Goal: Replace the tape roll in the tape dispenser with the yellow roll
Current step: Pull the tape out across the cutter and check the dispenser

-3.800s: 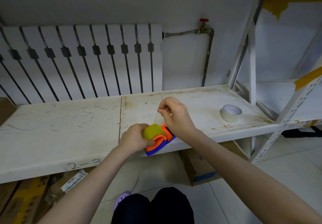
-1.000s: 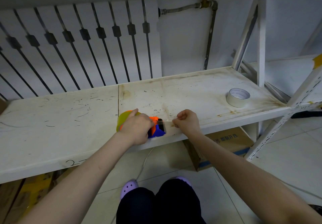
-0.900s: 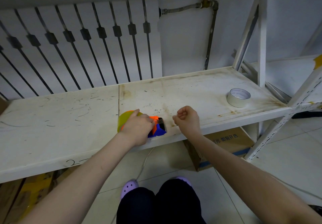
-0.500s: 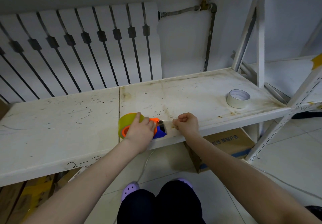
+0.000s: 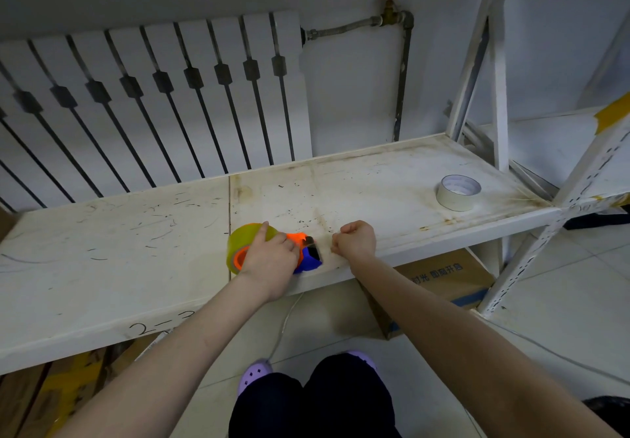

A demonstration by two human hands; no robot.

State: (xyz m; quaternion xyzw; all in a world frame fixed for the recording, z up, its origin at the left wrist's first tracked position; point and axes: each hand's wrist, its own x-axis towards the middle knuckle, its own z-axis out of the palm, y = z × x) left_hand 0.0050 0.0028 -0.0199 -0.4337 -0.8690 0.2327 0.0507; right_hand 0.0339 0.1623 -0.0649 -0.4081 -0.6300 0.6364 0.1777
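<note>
— Where is the yellow roll?

— Middle of frame, on the shelf, already in the dispenser. My left hand grips both. Just right, my right hand is clenched, pinching the tape end, I think.

— Next?

— Probably pull it across the cutter. The old roll lies at far right.

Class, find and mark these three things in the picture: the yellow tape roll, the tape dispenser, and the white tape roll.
yellow tape roll (image 5: 240, 239): head view, its curved outer face.
tape dispenser (image 5: 311, 257): head view, its blue front end.
white tape roll (image 5: 455, 201): head view, its outer side wall.
</note>
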